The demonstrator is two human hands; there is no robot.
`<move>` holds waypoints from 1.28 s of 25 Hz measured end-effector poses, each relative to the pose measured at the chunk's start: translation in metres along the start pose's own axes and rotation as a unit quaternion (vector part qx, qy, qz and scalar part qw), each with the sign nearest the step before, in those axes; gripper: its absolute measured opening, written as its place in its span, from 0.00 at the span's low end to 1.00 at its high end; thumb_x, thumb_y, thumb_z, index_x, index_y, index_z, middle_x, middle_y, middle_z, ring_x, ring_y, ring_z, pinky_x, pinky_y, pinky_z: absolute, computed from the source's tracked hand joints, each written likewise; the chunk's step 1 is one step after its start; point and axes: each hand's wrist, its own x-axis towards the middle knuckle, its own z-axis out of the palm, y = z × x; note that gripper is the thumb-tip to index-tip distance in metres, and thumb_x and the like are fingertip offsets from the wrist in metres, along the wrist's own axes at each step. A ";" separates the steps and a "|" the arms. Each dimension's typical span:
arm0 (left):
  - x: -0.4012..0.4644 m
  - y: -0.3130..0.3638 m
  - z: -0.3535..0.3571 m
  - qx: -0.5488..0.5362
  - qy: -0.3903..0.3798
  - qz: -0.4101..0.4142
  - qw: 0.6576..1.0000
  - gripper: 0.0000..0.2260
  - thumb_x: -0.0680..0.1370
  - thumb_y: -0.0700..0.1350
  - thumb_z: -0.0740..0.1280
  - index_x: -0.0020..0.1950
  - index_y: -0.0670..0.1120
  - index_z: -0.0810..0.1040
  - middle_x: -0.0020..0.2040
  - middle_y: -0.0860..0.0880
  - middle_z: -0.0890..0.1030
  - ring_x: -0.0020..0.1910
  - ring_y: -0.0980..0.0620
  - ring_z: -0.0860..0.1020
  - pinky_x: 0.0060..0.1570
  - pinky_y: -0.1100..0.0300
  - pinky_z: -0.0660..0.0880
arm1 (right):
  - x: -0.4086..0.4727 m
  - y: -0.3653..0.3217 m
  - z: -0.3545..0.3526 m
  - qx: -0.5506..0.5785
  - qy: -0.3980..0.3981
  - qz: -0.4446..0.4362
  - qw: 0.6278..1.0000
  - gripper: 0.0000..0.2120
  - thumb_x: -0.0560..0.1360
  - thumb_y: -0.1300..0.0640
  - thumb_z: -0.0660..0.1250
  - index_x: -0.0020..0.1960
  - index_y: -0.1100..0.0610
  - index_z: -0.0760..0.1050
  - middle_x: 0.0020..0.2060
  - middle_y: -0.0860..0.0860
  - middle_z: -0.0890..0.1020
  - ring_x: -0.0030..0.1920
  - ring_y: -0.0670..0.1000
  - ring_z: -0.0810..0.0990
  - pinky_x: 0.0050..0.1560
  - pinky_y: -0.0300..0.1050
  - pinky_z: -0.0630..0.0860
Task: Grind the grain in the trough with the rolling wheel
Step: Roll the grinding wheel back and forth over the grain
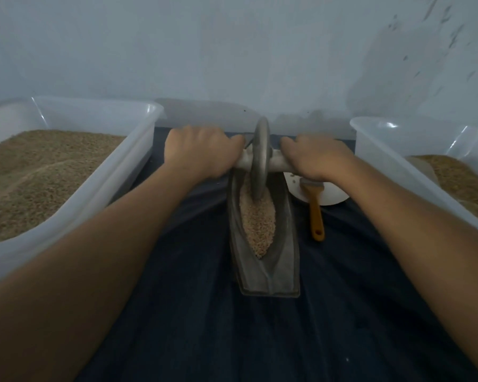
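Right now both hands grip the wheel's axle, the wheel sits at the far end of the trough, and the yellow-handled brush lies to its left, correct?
Not quite. The head view shows the brush lying right of the trough, not left. The rest holds.

A narrow grey boat-shaped trough (283,244) lies lengthwise between the left grip (198,151) and right grip (313,157), running back toward the person. Pale tan grain (257,224) fills its groove. The grey rolling wheel (260,158) stands upright on edge in the grain at the far end, its axle held by both grips.
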 end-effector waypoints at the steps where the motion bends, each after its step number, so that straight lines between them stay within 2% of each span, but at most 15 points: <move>1: -0.011 -0.001 -0.001 0.033 0.022 0.028 0.999 0.16 0.85 0.54 0.52 0.44 0.45 0.65 0.48 0.42 0.78 0.45 0.40 0.76 0.45 0.49 0.69 | -0.008 -0.005 0.001 -0.007 0.025 0.016 1.000 0.23 0.78 0.46 0.38 0.43 0.54 0.68 0.39 0.55 0.74 0.37 0.54 0.71 0.35 0.50 0.64; 4: -0.066 -0.011 0.004 0.106 0.099 0.133 0.980 0.07 0.86 0.47 0.54 0.50 0.47 0.67 0.44 0.46 0.74 0.43 0.41 0.78 0.39 0.52 0.70 | -0.055 -0.026 0.012 -0.047 0.185 0.033 0.981 0.26 0.75 0.44 0.35 0.33 0.53 0.65 0.29 0.50 0.69 0.29 0.52 0.66 0.31 0.46 0.54; 6: -0.095 -0.015 0.003 0.090 0.116 0.167 0.975 0.13 0.87 0.48 0.49 0.52 0.45 0.70 0.44 0.46 0.74 0.38 0.42 0.76 0.35 0.52 0.66 | -0.089 -0.035 0.015 -0.003 0.263 0.037 0.964 0.23 0.80 0.47 0.43 0.30 0.52 0.63 0.25 0.45 0.63 0.25 0.48 0.59 0.30 0.44 0.51; 9: -0.112 -0.011 -0.004 0.076 0.136 0.112 0.981 0.20 0.87 0.55 0.40 0.49 0.50 0.67 0.39 0.52 0.71 0.33 0.49 0.70 0.34 0.52 0.65 | -0.113 -0.034 0.017 0.052 0.286 -0.006 0.957 0.20 0.83 0.47 0.47 0.35 0.49 0.66 0.27 0.46 0.68 0.26 0.50 0.64 0.29 0.46 0.61; 12: -0.111 -0.008 -0.004 0.032 0.143 0.089 0.985 0.18 0.86 0.55 0.44 0.43 0.51 0.66 0.34 0.54 0.70 0.29 0.52 0.68 0.31 0.55 0.63 | -0.106 -0.034 0.020 0.066 0.308 -0.021 0.949 0.22 0.83 0.47 0.48 0.32 0.52 0.65 0.25 0.45 0.67 0.25 0.49 0.64 0.30 0.45 0.62; 14: -0.095 -0.008 0.004 0.093 0.126 0.121 0.980 0.14 0.86 0.49 0.48 0.44 0.48 0.66 0.36 0.51 0.71 0.32 0.48 0.71 0.33 0.56 0.62 | -0.079 -0.032 0.018 0.041 0.284 0.014 0.958 0.25 0.79 0.46 0.45 0.28 0.54 0.64 0.24 0.48 0.67 0.25 0.50 0.64 0.30 0.46 0.61; 16: -0.059 -0.008 0.006 0.136 0.096 0.109 0.980 0.14 0.84 0.47 0.46 0.48 0.47 0.69 0.42 0.46 0.75 0.40 0.43 0.76 0.38 0.54 0.65 | -0.041 -0.020 0.014 -0.032 0.180 0.033 0.983 0.24 0.73 0.43 0.36 0.34 0.53 0.66 0.30 0.51 0.71 0.30 0.52 0.67 0.30 0.48 0.58; 17: -0.034 -0.007 0.003 0.127 0.074 0.092 0.985 0.20 0.82 0.51 0.43 0.51 0.46 0.73 0.46 0.42 0.79 0.46 0.40 0.79 0.41 0.52 0.66 | -0.024 -0.012 0.012 -0.056 0.116 0.026 0.991 0.23 0.72 0.43 0.36 0.38 0.52 0.67 0.34 0.52 0.72 0.33 0.53 0.69 0.31 0.49 0.59; 18: -0.015 -0.006 -0.002 0.097 0.040 0.077 0.992 0.24 0.81 0.54 0.41 0.53 0.45 0.74 0.51 0.39 0.80 0.51 0.37 0.80 0.44 0.50 0.68 | -0.009 -0.004 0.011 -0.058 0.049 0.012 0.997 0.19 0.76 0.45 0.40 0.43 0.51 0.67 0.38 0.53 0.74 0.36 0.54 0.72 0.32 0.50 0.63; 20: 0.010 -0.007 -0.003 0.075 0.011 0.088 0.993 0.24 0.82 0.56 0.42 0.54 0.45 0.73 0.58 0.37 0.80 0.57 0.35 0.79 0.48 0.46 0.67 | 0.010 0.004 0.012 -0.003 -0.033 -0.005 0.999 0.04 0.82 0.54 0.56 0.51 0.53 0.67 0.43 0.54 0.76 0.41 0.54 0.76 0.40 0.54 0.75; 22: 0.011 -0.009 -0.001 0.084 0.013 0.114 0.990 0.16 0.84 0.53 0.46 0.55 0.48 0.70 0.52 0.39 0.78 0.53 0.36 0.77 0.47 0.47 0.67 | 0.013 0.004 0.010 0.021 -0.043 0.004 0.999 0.04 0.82 0.55 0.56 0.51 0.53 0.67 0.43 0.55 0.76 0.41 0.54 0.75 0.41 0.54 0.74; 24: -0.013 -0.009 0.003 0.089 0.052 0.128 0.986 0.11 0.84 0.50 0.49 0.53 0.48 0.68 0.42 0.45 0.70 0.45 0.39 0.76 0.41 0.48 0.68 | 0.000 -0.002 0.006 0.013 0.011 0.031 0.999 0.16 0.80 0.48 0.45 0.43 0.52 0.67 0.39 0.54 0.75 0.37 0.54 0.73 0.35 0.50 0.65; 27: -0.063 -0.007 0.007 0.068 0.097 0.084 0.989 0.13 0.85 0.50 0.52 0.43 0.47 0.63 0.37 0.48 0.70 0.41 0.40 0.79 0.38 0.51 0.68 | -0.049 -0.022 0.010 -0.049 0.170 0.008 0.984 0.22 0.78 0.45 0.39 0.33 0.51 0.62 0.29 0.51 0.69 0.29 0.51 0.65 0.31 0.46 0.57; 29: -0.091 -0.007 0.008 0.059 0.131 0.091 0.985 0.16 0.85 0.52 0.46 0.43 0.48 0.65 0.36 0.51 0.72 0.34 0.44 0.75 0.34 0.55 0.68 | -0.086 -0.034 0.012 0.011 0.247 0.014 0.969 0.23 0.79 0.47 0.42 0.30 0.53 0.63 0.25 0.46 0.65 0.26 0.48 0.59 0.30 0.45 0.50; 32: -0.111 -0.007 0.001 -0.002 0.153 0.081 0.985 0.18 0.84 0.57 0.47 0.41 0.51 0.67 0.31 0.54 0.69 0.27 0.52 0.69 0.28 0.56 0.67 | -0.111 -0.035 0.018 0.042 0.301 0.008 0.953 0.20 0.82 0.48 0.48 0.33 0.51 0.64 0.25 0.46 0.66 0.26 0.49 0.60 0.30 0.44 0.48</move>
